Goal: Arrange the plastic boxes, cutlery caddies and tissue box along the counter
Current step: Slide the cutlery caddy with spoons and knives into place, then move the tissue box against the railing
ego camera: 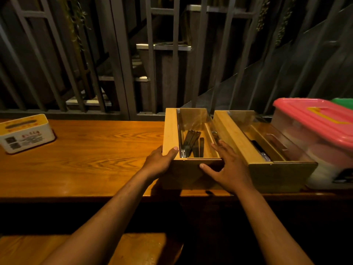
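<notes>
A wooden cutlery caddy [170, 129] with dark cutlery inside stands on the wooden counter [99, 153], right of centre. My left hand [161, 161] grips its near left corner, thumb over the rim. My right hand [227, 165] presses its near right corner, fingers spread along the right side. A second wooden caddy [267, 171] sits right beside it, touching. A clear plastic box with a pink lid [315, 121] stands at the far right, with a green lid [343, 101] showing behind it. The white and yellow tissue box [26, 133] rests at the far left.
A dark metal railing [122, 73] runs along the back edge of the counter. A lower wooden bench surface [133, 249] lies below, near my arms. A stretch of bare counter separates the tissue box from the caddies.
</notes>
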`<state>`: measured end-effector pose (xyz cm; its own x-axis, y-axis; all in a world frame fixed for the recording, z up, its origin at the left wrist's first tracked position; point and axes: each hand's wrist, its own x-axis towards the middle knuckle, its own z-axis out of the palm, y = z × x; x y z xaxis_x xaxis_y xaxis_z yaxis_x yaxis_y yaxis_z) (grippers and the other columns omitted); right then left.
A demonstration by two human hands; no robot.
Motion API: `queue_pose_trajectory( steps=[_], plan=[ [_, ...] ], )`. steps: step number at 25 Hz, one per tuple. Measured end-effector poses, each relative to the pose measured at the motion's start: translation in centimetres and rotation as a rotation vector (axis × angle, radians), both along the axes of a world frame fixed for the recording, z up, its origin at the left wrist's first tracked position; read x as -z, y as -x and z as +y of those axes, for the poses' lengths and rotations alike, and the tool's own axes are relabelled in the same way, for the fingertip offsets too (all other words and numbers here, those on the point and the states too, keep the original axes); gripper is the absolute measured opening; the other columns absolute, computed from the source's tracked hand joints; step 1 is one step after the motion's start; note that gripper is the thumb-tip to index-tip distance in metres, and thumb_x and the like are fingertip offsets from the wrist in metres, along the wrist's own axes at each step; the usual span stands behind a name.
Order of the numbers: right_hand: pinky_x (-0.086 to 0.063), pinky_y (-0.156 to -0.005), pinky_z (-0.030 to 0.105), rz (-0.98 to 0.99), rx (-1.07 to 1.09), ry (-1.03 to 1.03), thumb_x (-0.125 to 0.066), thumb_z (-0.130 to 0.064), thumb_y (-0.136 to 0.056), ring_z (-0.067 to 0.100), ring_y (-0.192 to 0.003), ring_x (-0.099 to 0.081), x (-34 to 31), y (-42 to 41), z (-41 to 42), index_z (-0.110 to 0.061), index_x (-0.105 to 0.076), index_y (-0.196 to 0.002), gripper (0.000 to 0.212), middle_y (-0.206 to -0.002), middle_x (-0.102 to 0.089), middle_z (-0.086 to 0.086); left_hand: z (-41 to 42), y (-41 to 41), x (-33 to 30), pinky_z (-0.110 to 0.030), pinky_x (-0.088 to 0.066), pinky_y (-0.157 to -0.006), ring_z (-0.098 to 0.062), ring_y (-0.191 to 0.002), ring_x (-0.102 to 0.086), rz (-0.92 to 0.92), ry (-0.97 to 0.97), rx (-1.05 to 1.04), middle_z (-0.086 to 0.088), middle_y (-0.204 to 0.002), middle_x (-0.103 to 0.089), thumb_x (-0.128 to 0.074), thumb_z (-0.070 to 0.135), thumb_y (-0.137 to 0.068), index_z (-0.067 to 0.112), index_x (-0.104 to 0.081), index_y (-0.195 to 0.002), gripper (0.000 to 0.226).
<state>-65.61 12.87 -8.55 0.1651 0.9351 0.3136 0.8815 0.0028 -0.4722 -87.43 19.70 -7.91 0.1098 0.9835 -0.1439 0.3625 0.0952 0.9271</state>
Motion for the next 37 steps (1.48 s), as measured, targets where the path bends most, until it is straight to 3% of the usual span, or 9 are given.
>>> queue_pose_trajectory(
  steps=[3,7,10,13,20,25,30,33,37],
  plan=[
    [-0.025,-0.115,0.051,-0.061,0.057,-0.087,-0.053,-0.067,-0.081,0.02,-0.146,-0.022,-1.6,2.7,0.3,-0.041,-0.046,-0.136,0.061,-0.157,-0.03,-0.007,-1.4,1.2,-0.7,-0.043,-0.053,-0.092,-0.026,-0.118,-0.057,0.204,-0.235,-0.072,-0.004,-0.135,-0.059,-0.056,0.046,-0.094,0.024,-0.046,-0.142,0.054],
    [-0.015,-0.118,0.049,-0.078,-0.093,-0.194,-0.053,-0.053,-0.089,0.02,-0.146,-0.022,-3.3,10.3,2.0,-0.036,-0.05,-0.135,0.05,-0.154,-0.036,-0.005,-2.9,7.4,-2.3,-0.037,-0.052,-0.088,-0.022,-0.115,-0.06,0.588,-0.608,-0.219,0.001,-0.132,-0.062,-0.057,0.044,-0.092,0.031,-0.052,-0.137,0.047],
    [-0.015,-0.118,0.047,-0.054,-0.207,-0.203,-0.051,-0.053,-0.09,0.019,-0.146,-0.022,-3.1,16.5,4.0,-0.037,-0.049,-0.137,0.049,-0.154,-0.037,-0.005,-2.6,14.0,-2.6,-0.039,-0.048,-0.095,-0.021,-0.127,-0.049,0.733,-0.686,-0.29,0.0,-0.139,-0.056,-0.054,0.042,-0.094,0.03,-0.049,-0.14,0.048],
    [-0.017,-0.116,0.044,-0.045,-0.284,-0.184,-0.05,-0.053,-0.09,0.019,-0.146,-0.022,-2.2,24.1,6.6,-0.039,-0.046,-0.138,0.05,-0.154,-0.037,-0.006,-0.6,22.8,-1.6,-0.044,-0.042,-0.103,-0.025,-0.134,-0.041,0.875,-0.679,-0.361,-0.004,-0.143,-0.051,-0.052,0.043,-0.093,0.029,-0.045,-0.142,0.051],
    [-0.021,-0.115,0.045,-0.053,-0.403,-0.076,-0.052,-0.053,-0.09,0.022,-0.146,-0.022,0.2,41.5,13.9,-0.041,-0.045,-0.138,0.05,-0.154,-0.036,-0.005,5.7,42.0,0.8,-0.049,-0.035,-0.11,-0.03,-0.141,-0.03,1.013,-0.548,-0.468,-0.008,-0.15,-0.042,-0.055,0.042,-0.091,0.029,-0.041,-0.144,0.056],
    [-0.019,-0.117,0.045,-0.053,-0.411,0.023,-0.052,-0.053,-0.09,0.021,-0.147,-0.018,2.1,50.0,17.4,-0.042,-0.04,-0.141,0.053,-0.157,-0.029,-0.006,14.1,52.0,0.4,-0.055,-0.032,-0.111,-0.038,-0.141,-0.028,1.094,-0.426,-0.394,-0.015,-0.151,-0.037,-0.057,0.047,-0.09,0.029,-0.032,-0.148,0.065],
    [-0.02,-0.116,0.042,-0.095,-0.404,0.083,-0.049,-0.056,-0.09,0.019,-0.147,-0.016,3.7,51.9,19.0,-0.044,-0.038,-0.142,0.054,-0.158,-0.027,-0.008,20.7,57.2,0.9,-0.056,-0.03,-0.112,-0.04,-0.144,-0.023,1.069,-0.17,-0.274,-0.016,-0.159,-0.02,-0.059,0.056,-0.087,0.036,-0.019,-0.152,0.079],
    [-0.023,-0.115,0.041,-0.126,-0.383,0.09,-0.05,-0.057,-0.09,0.018,-0.146,-0.018,4.1,51.1,19.5,-0.043,-0.04,-0.141,0.054,-0.157,-0.028,-0.008,20.7,57.1,2.6,-0.05,-0.048,-0.096,-0.038,-0.131,-0.044,0.994,-0.201,-0.264,-0.015,-0.158,-0.022,-0.059,0.054,-0.088,0.038,-0.027,-0.147,0.069],
    [-0.028,-0.113,0.042,-0.104,-0.338,0.092,-0.052,-0.055,-0.089,0.019,-0.145,-0.022,4.4,50.5,19.3,-0.043,-0.041,-0.14,0.054,-0.157,-0.03,-0.006,18.3,54.0,3.5,-0.048,-0.05,-0.091,-0.038,-0.13,-0.047,0.98,-0.317,-0.239,-0.015,-0.159,-0.023,-0.06,0.06,-0.085,0.038,-0.035,-0.144,0.068]
  ],
)
